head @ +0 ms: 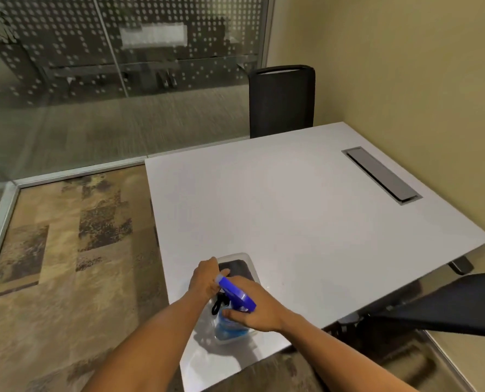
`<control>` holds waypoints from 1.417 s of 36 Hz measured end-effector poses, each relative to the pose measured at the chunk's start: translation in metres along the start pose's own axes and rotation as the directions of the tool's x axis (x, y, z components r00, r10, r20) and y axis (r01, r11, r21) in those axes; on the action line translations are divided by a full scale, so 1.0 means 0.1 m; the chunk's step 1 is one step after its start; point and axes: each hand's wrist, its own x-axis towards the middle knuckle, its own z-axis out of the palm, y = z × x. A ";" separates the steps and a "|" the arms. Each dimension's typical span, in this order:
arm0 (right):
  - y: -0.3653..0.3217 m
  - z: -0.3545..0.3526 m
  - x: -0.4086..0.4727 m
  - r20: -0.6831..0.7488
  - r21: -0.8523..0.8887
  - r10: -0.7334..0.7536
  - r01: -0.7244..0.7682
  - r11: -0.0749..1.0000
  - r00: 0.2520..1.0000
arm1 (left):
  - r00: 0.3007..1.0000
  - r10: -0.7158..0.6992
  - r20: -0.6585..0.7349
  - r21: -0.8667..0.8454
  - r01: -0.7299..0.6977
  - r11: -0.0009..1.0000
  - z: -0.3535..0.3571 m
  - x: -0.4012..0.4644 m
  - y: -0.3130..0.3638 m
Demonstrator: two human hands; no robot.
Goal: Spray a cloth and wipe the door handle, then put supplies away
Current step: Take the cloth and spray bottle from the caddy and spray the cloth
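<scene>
Right hand (257,309) fingers are clamped on the spray bottle (233,312); left hand (204,277) fingers curl into the clear bin (245,257) by the dark cloth (240,268), grip hidden, near the counter (306,216) front-left corner. Best lift the cloth clear before spraying.

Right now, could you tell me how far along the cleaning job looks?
I cannot tell whether any wiping is done; no door handle is in view. In hand: the right hand grips the blue spray bottle over the clear tray on the white table, while the left hand reaches the dark cloth inside.
</scene>
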 end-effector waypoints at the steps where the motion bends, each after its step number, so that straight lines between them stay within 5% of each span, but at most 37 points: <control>1: 0.01 0.01 0.00 -0.005 0.017 0.007 -0.007 1.000 1.000 | 1.000 0.000 0.005 -0.002 0.000 1.000 0.02 0.02 0.02; 12: 0.07 0.07 -0.06 -0.088 0.287 0.137 -0.106 0.952 0.987 | 0.990 -0.143 -0.023 -0.080 0.140 0.987 0.14 0.15 0.16; 20: 0.05 -0.02 -0.09 -0.129 0.459 0.245 -0.162 0.874 0.961 | 0.969 -0.178 0.173 -0.161 0.206 0.965 -0.05 0.21 0.38; 29: -0.16 -0.39 -0.09 -0.164 0.519 0.199 -0.087 0.851 0.966 | 0.950 -0.188 0.247 -0.702 0.310 0.641 -0.40 0.04 0.37; 32: -0.27 -0.56 -0.09 -0.213 0.495 0.144 -0.020 0.868 0.966 | 0.944 -0.177 0.280 -0.831 0.331 0.446 -0.55 -0.06 0.30; 40: -0.57 -0.92 -0.05 -0.402 0.409 0.023 0.157 0.899 0.915 | 0.989 -0.056 0.133 -0.991 0.135 0.025 -0.75 -0.24 0.06; 44: -0.62 -0.97 0.01 -0.411 0.373 0.054 0.114 0.921 0.910 | 0.996 -0.029 0.083 -0.997 0.083 -0.001 -0.81 -0.33 0.07; 51: -0.66 -0.87 0.10 -0.273 0.168 0.039 0.007 0.986 0.961 | 0.991 -0.022 0.130 -0.984 0.132 0.117 -0.91 -0.43 0.15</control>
